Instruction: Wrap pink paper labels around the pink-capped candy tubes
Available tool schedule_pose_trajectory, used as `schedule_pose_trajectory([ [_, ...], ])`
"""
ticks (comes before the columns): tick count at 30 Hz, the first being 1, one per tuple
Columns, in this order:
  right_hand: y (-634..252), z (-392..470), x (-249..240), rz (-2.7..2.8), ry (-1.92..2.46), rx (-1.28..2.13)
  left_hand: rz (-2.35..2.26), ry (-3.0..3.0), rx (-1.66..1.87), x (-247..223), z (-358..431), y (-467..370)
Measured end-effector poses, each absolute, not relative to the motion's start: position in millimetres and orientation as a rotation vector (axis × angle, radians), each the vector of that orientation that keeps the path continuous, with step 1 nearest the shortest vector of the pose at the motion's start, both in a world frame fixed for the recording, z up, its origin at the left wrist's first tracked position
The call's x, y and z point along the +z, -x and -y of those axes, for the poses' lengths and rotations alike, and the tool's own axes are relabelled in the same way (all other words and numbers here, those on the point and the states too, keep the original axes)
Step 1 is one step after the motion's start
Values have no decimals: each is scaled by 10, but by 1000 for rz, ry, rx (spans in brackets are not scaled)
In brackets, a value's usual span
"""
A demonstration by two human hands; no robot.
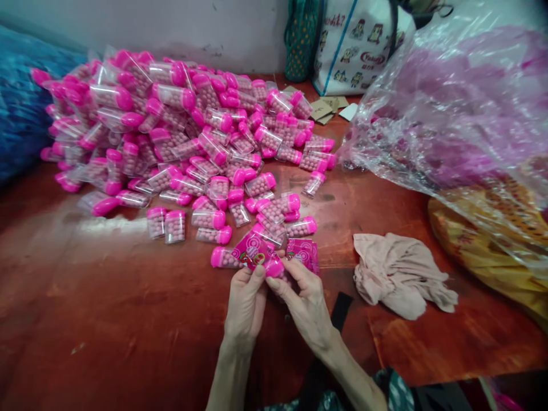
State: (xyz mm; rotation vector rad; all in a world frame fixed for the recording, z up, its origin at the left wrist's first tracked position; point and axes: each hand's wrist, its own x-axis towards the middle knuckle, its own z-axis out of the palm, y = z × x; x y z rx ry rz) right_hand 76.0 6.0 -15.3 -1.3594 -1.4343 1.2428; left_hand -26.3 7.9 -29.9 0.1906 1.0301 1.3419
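Observation:
Close together over the table's middle, both hands are closed in pinches. My left hand (247,294) grips a magenta printed label (250,248) with circle patterns near its lower corner. Between the thumb and fingers of my right hand (305,299) is a small clear candy bottle (274,267) with a bright pink cap. The fingers hide most of its body. Just behind the right fingers lie more magenta labels (306,251). A capped candy bottle (225,258) lies on its side left of the held label.
A large heap of pink-capped bottles (171,131) covers the back of the red-brown table (128,319). A crumpled cloth (398,274), yellow bag (483,245) and clear plastic bag (454,108) sit right. Blue plastic (25,108) is left; a white printed bag (351,51) stands behind.

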Motion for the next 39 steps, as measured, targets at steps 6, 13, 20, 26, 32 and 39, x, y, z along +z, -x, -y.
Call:
schedule_pose_trajectory([
  [6, -777, -73, -151, 1521, 1308, 1227, -974, -166, 1334, -323, -72, 303],
  [13, -795, -84, -185, 1547, 1232, 1230, -936, -160, 1327, -337, -71, 309],
  [20, -712, 26, -293, 1618, 1348, 961, -926, -231, 1334, -341, -76, 283],
  [26, -713, 7, -265, 1458, 1381, 1072, -925, -196, 1284, -310, -69, 288],
  [32, -741, -19, -216, 1338, 1362, 1188, -951, -212, 1229, -304, -63, 300],
  [39, -697, 63, -203, 1292, 1438, 1071, -1045, -214, 1272, -295, -73, 287],
])
